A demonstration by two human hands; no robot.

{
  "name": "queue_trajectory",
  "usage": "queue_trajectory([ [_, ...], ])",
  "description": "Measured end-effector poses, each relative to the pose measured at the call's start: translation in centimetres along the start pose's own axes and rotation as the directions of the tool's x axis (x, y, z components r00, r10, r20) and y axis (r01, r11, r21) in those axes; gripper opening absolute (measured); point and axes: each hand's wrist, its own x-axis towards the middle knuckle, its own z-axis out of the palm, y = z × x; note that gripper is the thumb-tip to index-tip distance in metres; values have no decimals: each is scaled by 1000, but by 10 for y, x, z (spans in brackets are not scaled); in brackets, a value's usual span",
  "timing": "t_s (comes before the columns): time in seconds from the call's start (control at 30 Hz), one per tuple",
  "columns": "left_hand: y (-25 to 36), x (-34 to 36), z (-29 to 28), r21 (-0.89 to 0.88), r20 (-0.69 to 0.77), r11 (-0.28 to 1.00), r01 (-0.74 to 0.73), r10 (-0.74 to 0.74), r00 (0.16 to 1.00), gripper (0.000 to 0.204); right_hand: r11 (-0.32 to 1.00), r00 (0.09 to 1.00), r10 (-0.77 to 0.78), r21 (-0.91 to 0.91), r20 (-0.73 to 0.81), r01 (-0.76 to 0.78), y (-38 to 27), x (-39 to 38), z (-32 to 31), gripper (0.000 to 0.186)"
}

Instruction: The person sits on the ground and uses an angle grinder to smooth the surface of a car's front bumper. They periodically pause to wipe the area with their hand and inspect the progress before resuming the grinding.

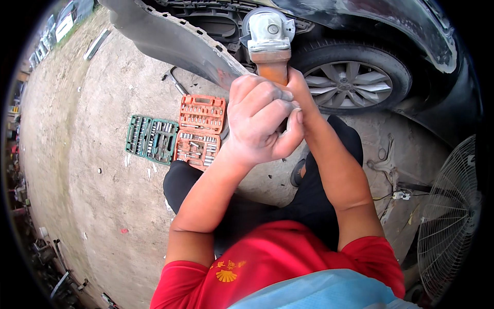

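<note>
An angle grinder (272, 41) with a dusty grey head and an orange body points away from me, its head just left of the car wheel (342, 85). My right hand (301, 98) is closed around the orange body, partly hidden behind the other hand. In front of it, my left hand (262, 118) is curled into a fist, pale with dust on the knuckles. It covers the rear of the grinder, and what its fingers hold, if anything, is hidden. A loosened grey bumper panel (175, 44) reaches out to the left of the grinder.
Open socket sets in a green case (152, 139) and an orange case (202, 114) lie on the concrete floor. A hammer (177, 82) rests beyond them. The dark car fender (381, 26) arches over the wheel. A wire fan (450, 216) stands right, near a cable connector (401, 195).
</note>
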Motion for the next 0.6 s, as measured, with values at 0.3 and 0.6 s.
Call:
queue_trajectory([
  [0.3,-1,-1,3,5,-2,1000,4,-4,1000,15,995,1000,17,97,-2,-17,-5,-7,0,48],
  [0.6,-1,0,5,20,-7,1000,-4,4,1000,15,999,999,-14,38,-44,16,-3,-15,-10,44],
])
